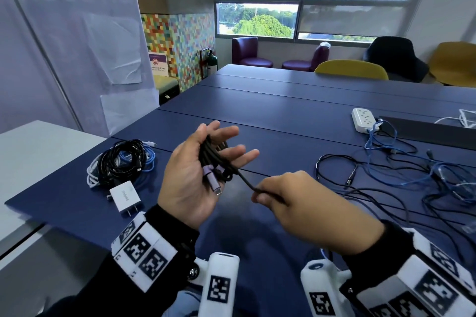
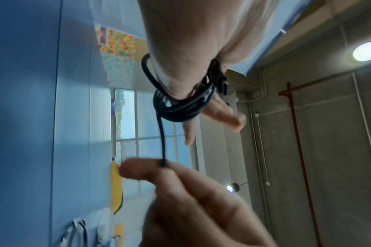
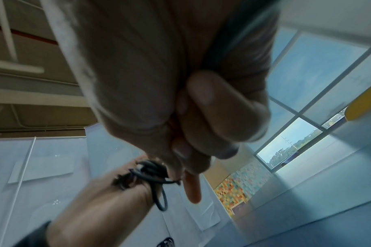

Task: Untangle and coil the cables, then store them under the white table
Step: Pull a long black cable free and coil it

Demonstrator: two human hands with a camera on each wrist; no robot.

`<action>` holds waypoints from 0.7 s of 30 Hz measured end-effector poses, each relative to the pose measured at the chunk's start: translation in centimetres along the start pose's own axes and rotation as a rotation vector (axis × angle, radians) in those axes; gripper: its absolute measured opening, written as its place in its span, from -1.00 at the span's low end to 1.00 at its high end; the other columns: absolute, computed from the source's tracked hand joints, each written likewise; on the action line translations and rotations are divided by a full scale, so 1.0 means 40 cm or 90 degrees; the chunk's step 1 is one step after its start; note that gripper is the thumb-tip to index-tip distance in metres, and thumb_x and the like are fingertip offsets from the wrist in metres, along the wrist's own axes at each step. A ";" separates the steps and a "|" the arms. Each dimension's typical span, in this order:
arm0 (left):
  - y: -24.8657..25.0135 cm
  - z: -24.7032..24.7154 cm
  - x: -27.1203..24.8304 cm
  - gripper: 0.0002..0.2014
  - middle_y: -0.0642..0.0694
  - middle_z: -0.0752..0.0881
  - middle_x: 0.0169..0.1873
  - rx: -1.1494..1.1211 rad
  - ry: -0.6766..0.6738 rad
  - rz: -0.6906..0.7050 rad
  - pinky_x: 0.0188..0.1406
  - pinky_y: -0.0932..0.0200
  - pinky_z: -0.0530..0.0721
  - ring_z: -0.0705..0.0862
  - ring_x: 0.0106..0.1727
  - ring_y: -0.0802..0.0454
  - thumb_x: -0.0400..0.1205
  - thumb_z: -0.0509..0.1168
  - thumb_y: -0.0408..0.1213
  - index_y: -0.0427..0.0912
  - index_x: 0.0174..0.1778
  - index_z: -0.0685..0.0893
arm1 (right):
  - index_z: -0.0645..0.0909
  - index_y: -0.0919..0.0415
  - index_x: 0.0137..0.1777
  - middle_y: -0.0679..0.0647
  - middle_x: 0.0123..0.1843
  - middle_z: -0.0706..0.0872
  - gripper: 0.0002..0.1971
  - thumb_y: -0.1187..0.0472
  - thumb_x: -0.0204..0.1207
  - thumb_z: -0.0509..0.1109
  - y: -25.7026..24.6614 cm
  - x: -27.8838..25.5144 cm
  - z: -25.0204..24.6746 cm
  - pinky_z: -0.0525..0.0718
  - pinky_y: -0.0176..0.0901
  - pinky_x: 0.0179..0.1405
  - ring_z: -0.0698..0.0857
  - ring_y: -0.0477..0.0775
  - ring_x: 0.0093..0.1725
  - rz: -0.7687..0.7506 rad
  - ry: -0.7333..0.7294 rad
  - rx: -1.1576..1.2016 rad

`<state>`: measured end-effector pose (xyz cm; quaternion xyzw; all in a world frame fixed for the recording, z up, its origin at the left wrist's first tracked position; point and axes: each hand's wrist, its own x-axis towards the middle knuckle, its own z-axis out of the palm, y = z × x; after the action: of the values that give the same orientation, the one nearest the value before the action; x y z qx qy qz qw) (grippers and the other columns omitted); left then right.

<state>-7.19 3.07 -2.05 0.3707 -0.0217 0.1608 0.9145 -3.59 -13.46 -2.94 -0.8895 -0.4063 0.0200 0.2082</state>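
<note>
Left hand (image 1: pixel 192 177), fingers spread, wears a coiled black cable (image 1: pixel 213 159); right hand (image 1: pixel 304 203) pinches its tail. Beside: white charger (image 1: pixel 125 195), lettering unreadable.

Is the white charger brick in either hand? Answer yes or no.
No. The white charger brick lies on the blue table beside the coiled bundle, while both hands hold the black cable.

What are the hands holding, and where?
Black cable: coils looped around the left hand's open fingers; the right hand pinches its free strand.
</note>
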 end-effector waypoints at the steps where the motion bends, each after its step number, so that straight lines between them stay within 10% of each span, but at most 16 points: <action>1: -0.001 -0.001 0.000 -0.70 -0.18 0.83 -0.12 0.047 -0.004 0.007 0.03 -0.41 0.72 0.80 -0.30 -0.21 0.70 0.14 -0.19 -0.29 0.27 0.47 | 0.67 0.16 -0.04 0.08 -0.25 0.73 -0.76 0.07 0.68 0.23 -0.006 -0.002 -0.011 0.64 0.05 -0.13 0.65 0.12 -0.24 0.003 -0.005 -0.002; 5: -0.011 -0.008 -0.005 -0.80 -0.26 0.81 0.07 0.272 -0.043 0.021 0.14 -0.37 0.69 0.79 -0.02 -0.43 0.79 0.04 -0.19 -0.18 0.22 0.46 | 0.73 0.10 -0.14 -0.07 -0.50 0.59 -0.80 0.08 0.61 0.32 -0.030 -0.015 -0.070 0.47 -0.36 -0.45 0.54 -0.11 -0.47 0.021 0.006 -0.011; 11: -0.035 -0.012 -0.018 -0.68 -0.17 0.83 -0.12 0.526 -0.162 -0.001 -0.28 0.28 0.66 0.83 -0.25 -0.14 0.77 0.05 -0.23 0.00 0.47 0.34 | 0.70 0.09 -0.31 -0.10 -0.62 0.50 -0.79 0.08 0.53 0.43 -0.046 -0.015 -0.156 0.41 -0.43 -0.54 0.51 -0.18 -0.52 0.012 0.045 0.001; 17: -0.033 0.004 -0.032 -0.57 -0.19 0.66 -0.55 0.639 -0.259 -0.008 -0.21 -0.23 0.72 0.58 -0.59 -0.07 0.74 0.02 0.03 -0.24 -0.15 0.58 | 0.74 0.04 -0.29 -0.01 -0.63 0.46 -0.86 0.06 0.45 0.53 -0.021 0.013 -0.201 0.31 -0.40 -0.57 0.41 -0.10 -0.56 -0.041 0.173 0.051; 21: -0.031 0.008 -0.035 -0.55 -0.12 0.41 -0.69 0.477 -0.276 -0.125 0.14 -0.36 0.70 0.31 -0.69 0.07 0.69 0.13 0.00 -0.28 0.27 0.63 | 0.77 -0.05 -0.27 0.11 -0.50 0.49 -0.93 0.03 0.41 0.56 0.015 0.035 -0.186 0.32 -0.23 -0.45 0.39 -0.04 -0.47 -0.064 0.253 0.055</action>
<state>-8.11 1.63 -2.89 0.7018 -0.1179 -0.0116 0.7024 -0.71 -15.42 3.80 -0.8448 -0.3998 -0.1491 0.3227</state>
